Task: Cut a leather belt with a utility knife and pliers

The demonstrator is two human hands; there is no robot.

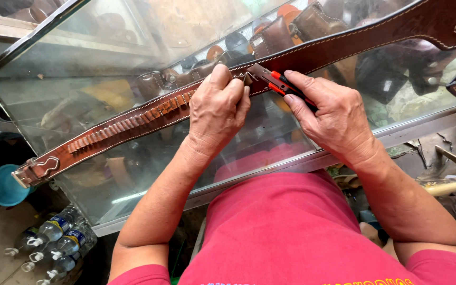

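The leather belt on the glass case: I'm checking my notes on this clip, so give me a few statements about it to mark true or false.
1. The brown leather belt lies across a glass display case. True.
2. The right hand holds a pair of scissors. False: it holds a red and black utility knife.
3. The left hand presses on the belt beside the knife's blade. True.
4. The belt has a row of small loops along its left part. True.
5. Water bottles stand on top of the case. False: they lie on the floor at lower left.
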